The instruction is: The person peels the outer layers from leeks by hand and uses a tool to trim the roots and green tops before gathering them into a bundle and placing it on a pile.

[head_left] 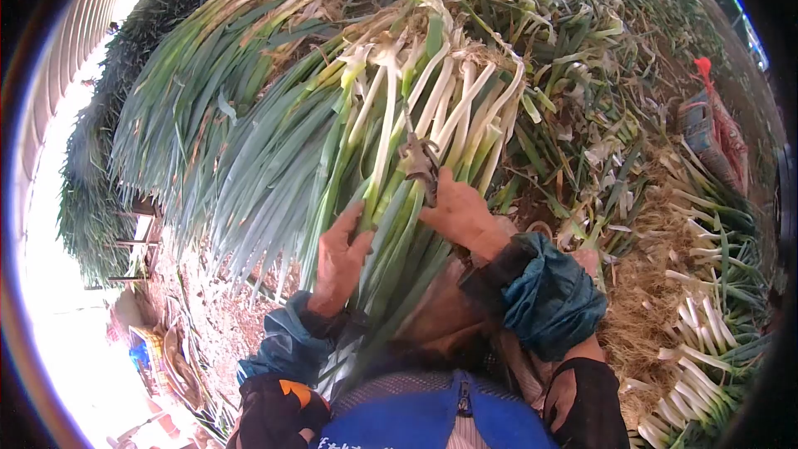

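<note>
Long green onions with white stems (pixel 384 129) lie in a heap before me, their roots toward the top and green leaves running down toward my lap. My left hand (pixel 339 259) is at the leaves, left of the centre, with its thumb and fingers bent around some green stalks. My right hand (pixel 465 214) is closed around the handle of a dark metal tool (pixel 421 162), which lies over the stems. Part of that handle is hidden by the fingers.
More leafy onions (pixel 208 91) are piled at the upper left. Loose trimmings (pixel 573 75) cover the upper right. Trimmed white-stemmed onions (pixel 702 324) lie at the lower right beside stringy roots (pixel 636 299). A red and blue packet (pixel 713 135) lies at the right.
</note>
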Available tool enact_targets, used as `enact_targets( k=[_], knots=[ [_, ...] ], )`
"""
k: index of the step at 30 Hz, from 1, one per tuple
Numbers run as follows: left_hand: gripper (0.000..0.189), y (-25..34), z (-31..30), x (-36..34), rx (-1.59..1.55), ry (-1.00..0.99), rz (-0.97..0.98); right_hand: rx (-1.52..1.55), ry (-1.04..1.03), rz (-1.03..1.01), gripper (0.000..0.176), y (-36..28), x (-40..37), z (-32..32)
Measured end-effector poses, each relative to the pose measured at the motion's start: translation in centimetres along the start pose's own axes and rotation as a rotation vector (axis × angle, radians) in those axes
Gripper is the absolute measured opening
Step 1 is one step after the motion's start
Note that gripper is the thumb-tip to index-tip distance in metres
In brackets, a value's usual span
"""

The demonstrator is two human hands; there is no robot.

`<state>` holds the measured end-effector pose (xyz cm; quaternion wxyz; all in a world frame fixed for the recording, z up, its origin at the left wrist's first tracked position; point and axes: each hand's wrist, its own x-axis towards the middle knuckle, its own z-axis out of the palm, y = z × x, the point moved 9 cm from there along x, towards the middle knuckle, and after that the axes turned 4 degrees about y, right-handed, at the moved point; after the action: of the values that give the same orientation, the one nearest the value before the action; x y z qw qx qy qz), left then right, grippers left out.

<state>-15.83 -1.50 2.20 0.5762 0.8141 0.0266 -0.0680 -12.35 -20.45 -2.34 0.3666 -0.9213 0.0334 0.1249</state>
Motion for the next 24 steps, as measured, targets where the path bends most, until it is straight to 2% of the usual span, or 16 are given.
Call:
enact_targets(
  k=[3,4,7,9,10,12,13,14,15,17,20,23,24],
  knots=[
    [0.043,1.6,1.1,2.9,0.124,0.042,0.135,-0.016,0.065,0.022,0.056,1.5,0.4,-1.6],
    [0.042,-0.3,2.0,4.7,0.218,0.008,0.028,-0.016,0.096,0.044,0.057,2.2,0.6,-2.1],
    [0.042,-6.5,5.9,9.1,0.383,-0.073,0.308,-0.020,0.139,0.055,0.060,2.7,1.2,-2.9],
    [0.044,-5.7,7.4,9.9,0.420,-0.306,0.182,-0.019,0.088,0.013,0.060,1.3,0.6,-2.1],
    [0.045,-5.7,7.9,10.3,0.442,-0.424,0.113,0.042,-0.041,0.039,0.057,0.7,0.4,-0.5],
    [0.045,-5.5,4.2,14.5,0.353,-0.263,0.338,0.084,-0.089,-0.001,0.054,0.8,0.6,1.0],
    [0.043,-4.8,0.9,16.8,0.504,-0.015,0.416,0.103,-0.107,-0.024,0.053,1.0,1.1,1.6],
    [0.045,-5.6,-2.9,19.5,0.665,0.229,0.675,0.084,-0.028,-0.043,0.053,1.5,1.6,1.2],
    [0.057,-5.2,-6.1,20.9,0.798,0.343,0.740,0.087,-0.006,-0.026,0.052,1.5,1.7,0.5],
    [0.081,-6.2,-12.6,24.4,1.242,0.351,0.238,0.098,0.047,0.010,0.052,1.0,1.6,-1.9],
    [0.099,-10.1,-19.4,25.2,1.258,0.507,-0.058,0.104,-0.002,-0.004,0.055,0.8,1.3,-1.4],
    [0.110,-14.9,-19.7,27.2,1.188,0.264,-0.158,0.096,-0.032,-0.016,0.054,0.9,1.7,-0.4],
    [0.101,-14.6,-19.3,27.4,1.113,0.236,-0.063,0.086,-0.033,-0.008,0.054,1.0,1.8,0.0]
  ],
)
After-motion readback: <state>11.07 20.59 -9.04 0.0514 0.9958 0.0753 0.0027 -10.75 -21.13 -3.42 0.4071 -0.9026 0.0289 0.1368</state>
